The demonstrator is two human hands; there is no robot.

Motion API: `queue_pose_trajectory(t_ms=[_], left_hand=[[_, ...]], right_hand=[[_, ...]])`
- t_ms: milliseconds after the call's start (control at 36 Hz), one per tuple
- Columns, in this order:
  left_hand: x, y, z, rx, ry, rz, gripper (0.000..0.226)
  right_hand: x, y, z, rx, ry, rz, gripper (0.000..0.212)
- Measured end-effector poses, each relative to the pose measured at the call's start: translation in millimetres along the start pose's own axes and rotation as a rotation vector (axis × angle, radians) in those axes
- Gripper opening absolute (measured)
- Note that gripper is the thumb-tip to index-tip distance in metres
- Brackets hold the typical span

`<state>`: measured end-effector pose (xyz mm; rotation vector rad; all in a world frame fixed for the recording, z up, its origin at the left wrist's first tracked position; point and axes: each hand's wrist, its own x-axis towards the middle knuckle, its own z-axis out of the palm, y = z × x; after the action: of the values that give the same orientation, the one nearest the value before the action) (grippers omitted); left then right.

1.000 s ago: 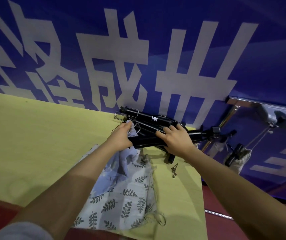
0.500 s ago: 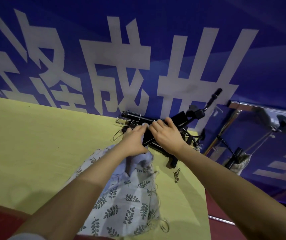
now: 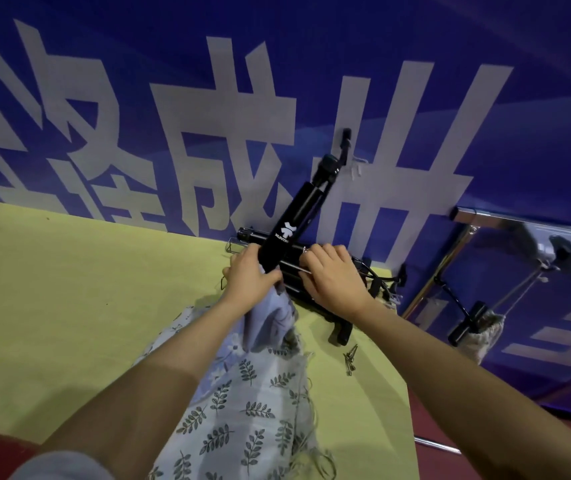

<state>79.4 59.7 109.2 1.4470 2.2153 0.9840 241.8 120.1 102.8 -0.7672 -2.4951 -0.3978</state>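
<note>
Backdrop: blue banner wall (image 3: 484, 36), lrg white characters (image 3: 221, 133) across it. Furn.: yellow-green table (image 3: 69, 289), left to ctr, set against banner. Chrome rail (image 3: 505, 220) at right. Floor (image 3: 484, 445): dark red, lower right. Light: even, indoor.

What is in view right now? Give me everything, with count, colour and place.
tilted tripod: one, black, slanting up over the table's far edge
folded stands: bundle, count unclear, black, lying at the table's far edge beneath the tilted tripod
cloth: one, pale blue-grey with dark leaf print, on the table under the left forearm
screws: small pile, dark, on the table right of the cloth
table: one, yellow-green
banner: one, blue with white characters, behind the table
metal rack: one, silver, right of the table
left hand: grips the tilted tripod's lower end, cloth bunched beneath it
right hand: holds the folded stands
</note>
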Motion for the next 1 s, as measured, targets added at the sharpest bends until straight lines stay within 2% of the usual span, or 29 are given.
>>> queue_pose_trajectory(t_ms=[56, 111, 222, 333, 389, 472, 556, 639, 750, 861, 1000], left_hand=[[0.2, 0.3, -3.5, -0.085, 0.0, -0.032, 0.034], [0.4, -0.1, -7.8, -0.166, -0.019, -0.059, 0.035], [-1.2, 2.9, -16.2, -0.264, -0.037, -0.045, 0.034], [-2.7, 3.4, -25.1, -0.313, -0.053, -0.023, 0.035], [-2.6, 0.1, -27.9, -0.317, -0.025, -0.033, 0.04], [-1.5, -6.6, -29.1, -0.323, 0.036, -0.074, 0.043], [0.2, -12.1, -27.8, -0.343, 0.082, -0.106, 0.038], [1.8, -15.8, -24.5, -0.33, 0.114, -0.1, 0.035], [3.6, -22.1, -19.3, -0.241, 0.142, -0.087, 0.035], [1.6, -29.1, -14.9, -0.19, 0.169, -0.067, 0.032], [-1.0, -32.7, -8.5, -0.128, 0.136, -0.088, 0.035]], right_hand=[[1.5, -5.3, 6.8, 0.163, -0.215, 0.198, 0.027], [5.5, -12.2, 16.1, 0.251, -0.324, 0.307, 0.037], [21.7, -31.3, 24.6, 0.359, -0.357, 0.387, 0.044], [37.0, -43.3, 27.4, 0.429, -0.352, 0.45, 0.027], [40.4, -42.2, 27.0, 0.456, -0.354, 0.497, 0.021], [38.4, -34.0, 24.2, 0.361, -0.452, 0.472, 0.034], [29.0, -22.8, 26.5, 0.392, -0.502, 0.538, 0.022], [24.9, -15.1, 27.5, 0.547, -0.49, 0.666, 0.02], [32.4, -16.9, 19.5, 0.757, -0.406, 0.721, 0.016], [45.0, -22.0, 4.8, 0.959, -0.29, 0.673, 0.02], [58.1, -30.3, -15.8, 1.253, -0.224, 0.583, 0.041]])
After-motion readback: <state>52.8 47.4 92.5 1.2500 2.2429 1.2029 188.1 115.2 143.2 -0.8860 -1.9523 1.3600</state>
